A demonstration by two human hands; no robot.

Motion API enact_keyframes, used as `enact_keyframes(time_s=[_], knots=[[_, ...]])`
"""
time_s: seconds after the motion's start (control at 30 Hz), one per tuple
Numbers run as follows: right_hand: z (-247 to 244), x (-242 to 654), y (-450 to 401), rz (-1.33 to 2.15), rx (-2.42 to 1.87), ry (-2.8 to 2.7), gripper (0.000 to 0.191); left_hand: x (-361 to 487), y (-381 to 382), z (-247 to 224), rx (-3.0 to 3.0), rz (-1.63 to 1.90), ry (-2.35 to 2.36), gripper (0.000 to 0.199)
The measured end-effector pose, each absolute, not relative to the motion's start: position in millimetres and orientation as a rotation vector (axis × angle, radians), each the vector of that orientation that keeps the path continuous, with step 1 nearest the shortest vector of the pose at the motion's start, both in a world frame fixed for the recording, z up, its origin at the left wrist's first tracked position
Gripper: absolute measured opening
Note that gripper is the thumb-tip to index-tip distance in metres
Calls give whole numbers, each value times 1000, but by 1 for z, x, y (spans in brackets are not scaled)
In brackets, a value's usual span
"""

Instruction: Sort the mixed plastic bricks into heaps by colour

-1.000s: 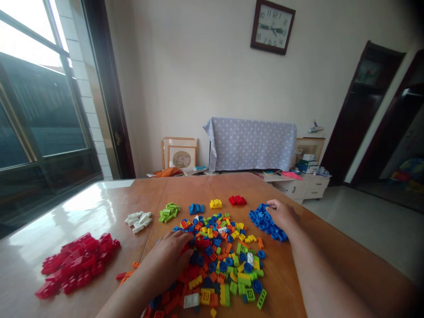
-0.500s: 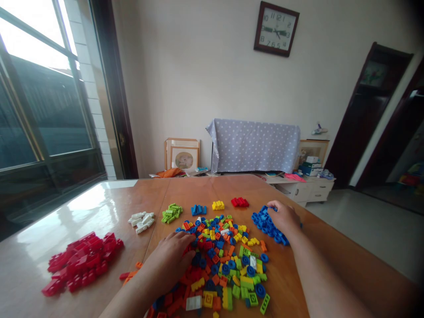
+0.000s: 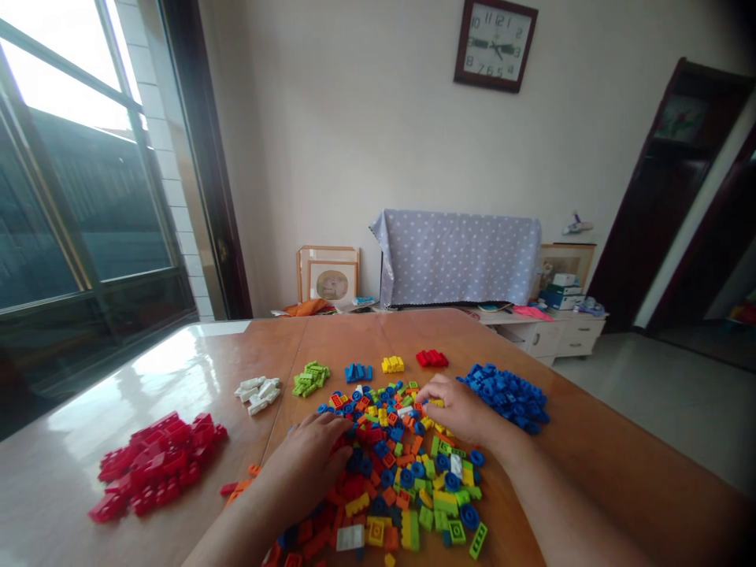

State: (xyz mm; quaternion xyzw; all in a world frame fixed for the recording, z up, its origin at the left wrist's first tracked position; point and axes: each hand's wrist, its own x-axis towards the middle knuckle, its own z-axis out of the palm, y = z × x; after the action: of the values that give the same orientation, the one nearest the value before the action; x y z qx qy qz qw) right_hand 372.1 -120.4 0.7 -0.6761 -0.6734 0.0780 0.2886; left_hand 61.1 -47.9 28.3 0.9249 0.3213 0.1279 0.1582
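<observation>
A mixed pile of toy building bricks (image 3: 407, 476) in red, orange, yellow, green, blue and white lies before me on the wooden table. My left hand (image 3: 313, 453) rests over the pile's left side, thumb apart from the fingers; no brick shows in it, though the fingertips are partly hidden. At the pile's upper right, my right hand (image 3: 454, 408) hovers low with bent fingers and thumb spread around a gap. Yellow bricks are close beneath it. Just beyond that wrist sits a heap of blue bricks (image 3: 508, 394).
Sorted by colour, a large red heap (image 3: 159, 465), white bricks (image 3: 258, 392), light green bricks (image 3: 310, 379), blue bricks (image 3: 358, 372), yellow bricks (image 3: 393, 364) and red bricks (image 3: 431, 358) ring the pile. Some orange bricks (image 3: 239, 490) lie near my left forearm. The table (image 3: 596, 441) ends at the right.
My right hand has moved left from the blue heap to the upper right of the mixed pile, uncovering the heap. My left hand stays at about the same place. The view has shifted slightly.
</observation>
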Motion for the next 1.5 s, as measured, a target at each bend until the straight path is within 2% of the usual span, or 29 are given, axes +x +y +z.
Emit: enact_keyframes(time_s=[0.33,0.63,0.87,1.03,1.33,1.5], knots=[[-2,360,-117,157,-1800,-1902,19,58,-43,18,2641,388,923,38],[7,328,-126,146,-1642,-2101,40,62,-46,20,2672,379,957,43],[10,300,-133,31,-1598,-2136,19,66,-51,20,2686,402,890,42],[11,290,-131,-28,-1617,-2128,28,69,-52,22,2693,362,880,46],[6,303,-124,37,-1578,-1985,6,68,-46,16,2698,370,861,42],[7,352,-121,197,-1679,-1678,12,69,-48,21,2688,337,882,43]])
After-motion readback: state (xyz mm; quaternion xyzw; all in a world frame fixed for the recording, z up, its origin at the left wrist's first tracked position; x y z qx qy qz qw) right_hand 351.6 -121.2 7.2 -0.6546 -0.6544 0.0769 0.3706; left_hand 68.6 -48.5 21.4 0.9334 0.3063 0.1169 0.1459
